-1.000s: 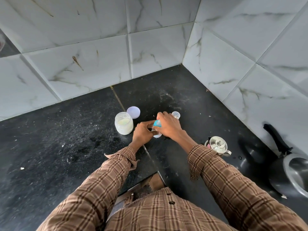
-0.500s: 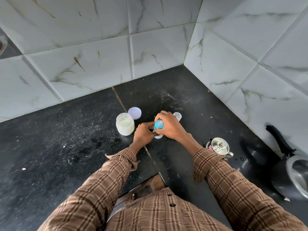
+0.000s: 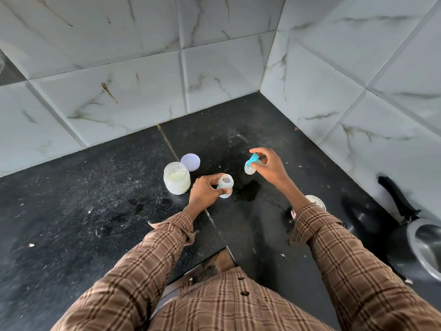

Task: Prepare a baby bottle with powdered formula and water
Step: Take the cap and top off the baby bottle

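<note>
A small clear baby bottle (image 3: 225,182) stands uncapped on the black counter (image 3: 71,211), and my left hand (image 3: 202,193) grips it from the left. My right hand (image 3: 270,167) is raised to the bottle's right and pinches the blue screw collar with its teat (image 3: 253,159). A clear dome cap (image 3: 249,170) shows just below the collar; whether it rests on the counter I cannot tell. A glass jar of pale formula powder (image 3: 177,179) stands open to the left of the bottle, with its round lid (image 3: 190,162) lying behind it.
A small steel vessel with a lid (image 3: 316,202) sits behind my right sleeve. A black pan with a long handle (image 3: 415,244) stands at the right edge. A wet patch (image 3: 248,191) lies beside the bottle. Tiled walls close the back and right.
My right hand has lifted the blue collar off the bottle and carried it to the right. The left hand still holds the bottle, whose mouth now shows open.
</note>
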